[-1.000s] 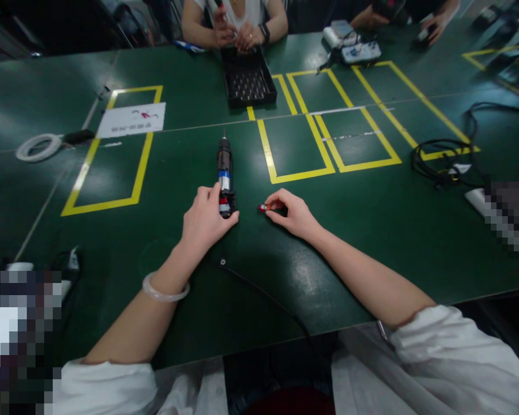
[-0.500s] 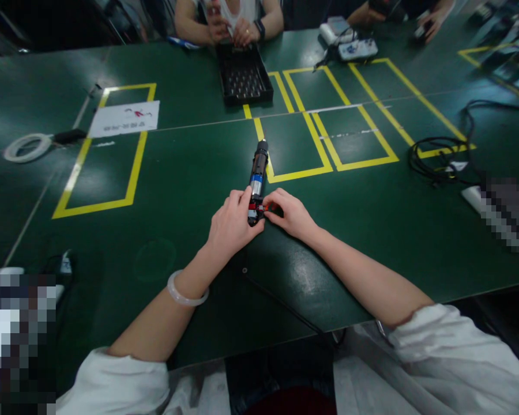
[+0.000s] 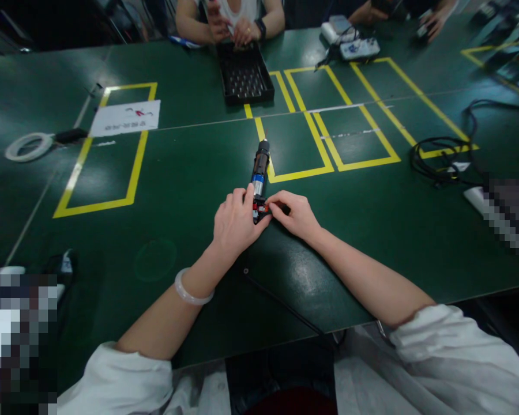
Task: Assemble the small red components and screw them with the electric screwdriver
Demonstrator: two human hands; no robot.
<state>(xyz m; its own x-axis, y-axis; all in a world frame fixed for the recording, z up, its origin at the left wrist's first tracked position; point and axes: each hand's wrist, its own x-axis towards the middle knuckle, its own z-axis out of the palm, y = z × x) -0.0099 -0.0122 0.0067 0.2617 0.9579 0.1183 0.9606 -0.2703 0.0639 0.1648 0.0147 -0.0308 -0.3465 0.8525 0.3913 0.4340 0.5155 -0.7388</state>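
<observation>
What looks like an electric screwdriver (image 3: 260,164) with its inner parts bare lies on the green table, its narrow tip pointing away from me. It has a black front, a blue and silver motor section, and red parts at the near end. My left hand (image 3: 236,222) wraps round that near end from the left, thumb and forefinger on either side. From the right, my right hand (image 3: 294,214) pinches at a small orange-red piece (image 3: 266,208) on the tool's side. The fingertips partly hide this piece, so its exact kind cannot be made out.
Across the table, a person's hands (image 3: 242,29) are above a black tray (image 3: 248,95) of small upright parts. Yellow tape (image 3: 303,174) marks rectangles. A paper sign (image 3: 125,118) and white ring (image 3: 28,147) lie left; coiled black cable (image 3: 435,161) lies right. A cord (image 3: 285,305) runs near me.
My left hand and the tool have shifted very slightly to the right. The right fingers remain at the tool's side, their pinch slightly changed. Across the table, the person's hands have parted a little.
</observation>
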